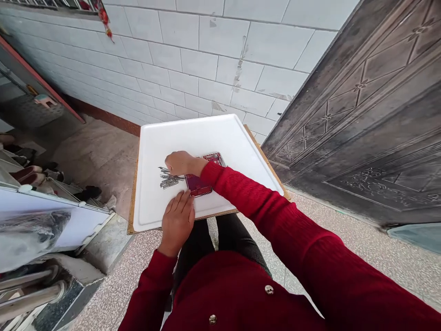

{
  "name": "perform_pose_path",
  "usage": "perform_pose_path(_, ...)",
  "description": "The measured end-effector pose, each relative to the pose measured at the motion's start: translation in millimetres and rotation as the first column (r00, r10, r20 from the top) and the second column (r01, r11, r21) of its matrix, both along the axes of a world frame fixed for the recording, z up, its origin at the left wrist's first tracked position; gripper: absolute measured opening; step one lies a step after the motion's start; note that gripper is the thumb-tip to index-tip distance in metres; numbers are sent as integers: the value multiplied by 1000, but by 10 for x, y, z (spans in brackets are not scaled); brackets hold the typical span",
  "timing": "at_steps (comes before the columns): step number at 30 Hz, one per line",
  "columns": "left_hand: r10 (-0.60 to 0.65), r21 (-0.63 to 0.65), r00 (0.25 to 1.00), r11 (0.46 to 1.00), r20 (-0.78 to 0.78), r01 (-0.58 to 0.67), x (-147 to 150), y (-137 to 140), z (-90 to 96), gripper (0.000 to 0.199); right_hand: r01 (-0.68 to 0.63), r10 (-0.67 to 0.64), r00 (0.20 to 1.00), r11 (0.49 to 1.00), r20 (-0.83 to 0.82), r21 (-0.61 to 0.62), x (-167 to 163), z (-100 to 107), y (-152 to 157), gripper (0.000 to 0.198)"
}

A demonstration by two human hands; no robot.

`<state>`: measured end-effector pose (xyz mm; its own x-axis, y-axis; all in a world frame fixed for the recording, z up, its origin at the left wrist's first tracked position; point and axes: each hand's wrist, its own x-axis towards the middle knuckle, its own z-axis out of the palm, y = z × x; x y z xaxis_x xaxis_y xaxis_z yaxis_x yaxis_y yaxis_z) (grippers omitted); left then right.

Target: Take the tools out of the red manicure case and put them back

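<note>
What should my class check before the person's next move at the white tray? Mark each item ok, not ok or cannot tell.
1. Metal pieces lie on the white tray: ok.
2. Metal pieces spread apart: not ok, several overlap in a loose cluster.
3. Right hand at the cluster: ok.
4. Right hand's grip: cannot tell, its fingertips are hidden.
5. Red case in clear view: not ok, the right forearm and wrist partly cover it.
</note>
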<state>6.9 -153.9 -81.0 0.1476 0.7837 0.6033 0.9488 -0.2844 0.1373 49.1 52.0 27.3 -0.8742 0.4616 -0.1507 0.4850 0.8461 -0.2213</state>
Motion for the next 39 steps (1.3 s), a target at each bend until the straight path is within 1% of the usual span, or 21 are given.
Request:
perform_pose_path(2,-4,-13,1000,1000,-4,4,-7,5,21,37,75,-80,992,996,-100,-57,195,63,75,17)
perform_pose_path(3,-5,-20,1000,1000,-4,4,-9,6,32,37,137,-149,974,987,-170,-80,318,89,139,16)
perform_pose_path(5,-4,-34,1000,999,-3,4,-9,0,53,38,261,-287,914,957,-286,-126,617,104,309,17)
perform_pose_path(7,-3,-53,1000,999,2,3,-9,-13,77,39,344,-403,825,914,-397,-213,963,47,504,15)
perform_pose_path(9,-5,-77,1000,997,11,6,-12,-23,121,39,404,-525,709,850,-471,-339,1310,-92,680,13)
perform_pose_path(11,-6,-89,1000,996,20,7,-15,-3,206,35,417,-627,574,777,-527,-471,1601,-290,805,9)
perform_pose_path(12,2,-85,1000,996,23,0,-18,30,268,34,409,-660,516,750,-546,-521,1710,-396,843,8)
perform_pose_path(14,27,-80,999,996,25,-25,-25,167,424,32,391,-700,424,714,-575,-581,1846,-590,878,7)
perform_pose_path(15,32,-80,999,996,28,-30,-31,275,511,32,384,-703,391,711,-593,-589,1875,-665,880,8)
perform_pose_path(16,42,-84,999,996,33,-39,-39,410,598,33,375,-707,376,707,-598,-600,1883,-721,874,10)
perform_pose_path(17,46,-86,998,995,32,-43,-47,567,678,33,377,-704,375,710,-603,-595,1876,-758,865,11)
perform_pose_path(20,49,-117,998,992,30,-45,-73,1100,840,36,405,-675,428,738,-601,-539,1825,-782,838,11)
perform_pose_path(23,76,-170,996,983,42,-68,-81,1559,853,36,429,-665,452,747,-594,-509,1803,-758,826,11)
perform_pose_path(25,64,-247,997,968,33,-54,-76,1754,793,35,438,-670,449,741,-591,-508,1807,-752,825,11)
perform_pose_path(28,13,-305,999,952,32,-2,-77,1874,658,34,451,-669,457,743,-586,-495,1815,-761,830,11)
perform_pose_path(30,-23,-323,998,946,59,41,-96,1877,572,33,458,-669,466,742,-580,-489,1813,-768,837,11)
perform_pose_path(32,-56,-314,995,946,86,80,-131,1854,508,32,468,-668,473,743,-574,-479,1806,-770,845,11)
perform_pose_path(36,-102,-297,987,945,123,134,-206,1825,448,32,496,-669,488,741,-561,-452,1791,-763,853,11)
perform_pose_path(39,-95,-298,987,946,130,130,-226,1842,422,34,513,-682,488,729,-545,-452,1786,-763,856,10)
